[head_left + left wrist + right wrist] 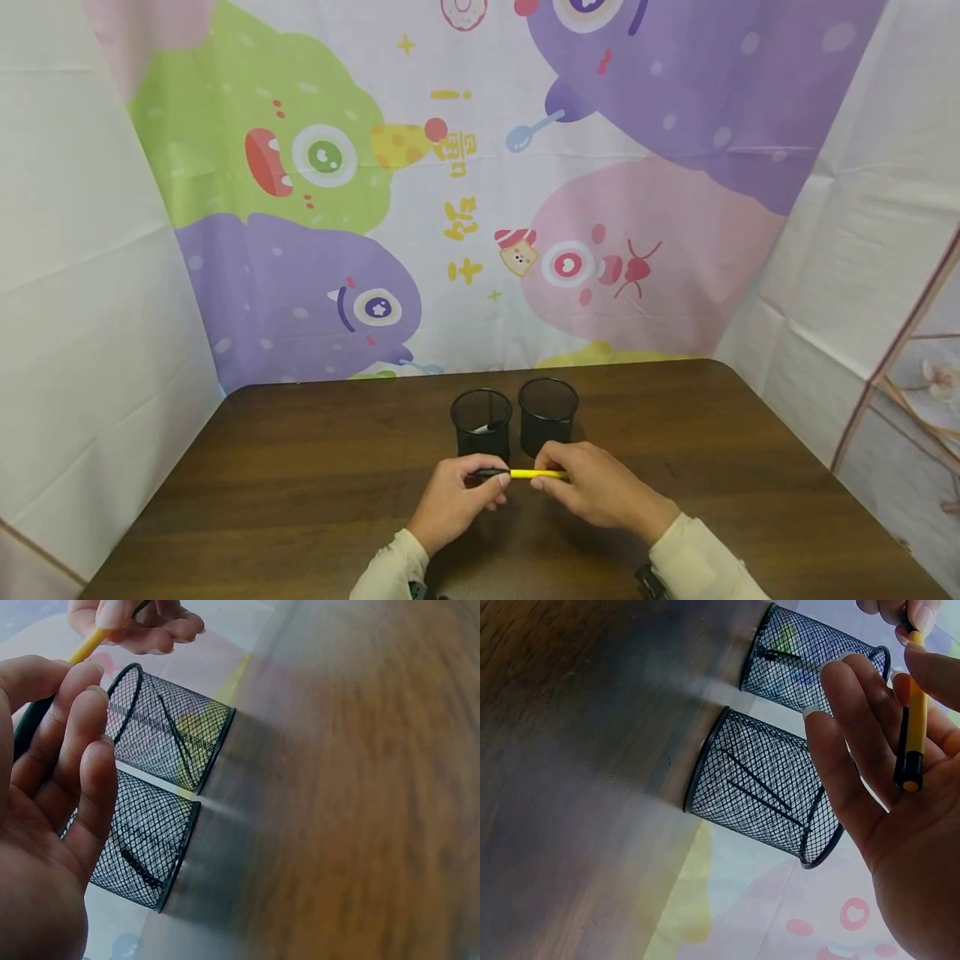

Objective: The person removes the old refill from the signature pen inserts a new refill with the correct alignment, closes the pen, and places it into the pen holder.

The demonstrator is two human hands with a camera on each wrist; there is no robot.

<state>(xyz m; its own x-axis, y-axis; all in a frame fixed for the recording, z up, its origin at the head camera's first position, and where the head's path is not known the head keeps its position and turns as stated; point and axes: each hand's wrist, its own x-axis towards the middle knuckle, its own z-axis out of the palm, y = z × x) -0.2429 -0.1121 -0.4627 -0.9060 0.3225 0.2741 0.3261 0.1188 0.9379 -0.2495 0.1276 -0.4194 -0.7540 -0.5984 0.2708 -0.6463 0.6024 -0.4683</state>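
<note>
Yellow-and-black pen: lower centre of head frame, below left mesh cup and right mesh cup. Left hand: fingers curled, pinching black end. Right hand: fingers pinching yellow barrel. Possible risk: grip slipping, causing knocked cup.

Backdrop — yellow lettering, "干饭…!"

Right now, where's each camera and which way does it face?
Head: on the head, facing forward and down at the table and printed backdrop; left hand, right hand and sleeves show.
Left wrist: on that wrist, aimed past the left hand at the pen and two mesh cups; right hand partly shows.
Right wrist: on that wrist, aimed past the right hand at them; left hand partly shows.
Both wrist views share the pen and cups.
</note>
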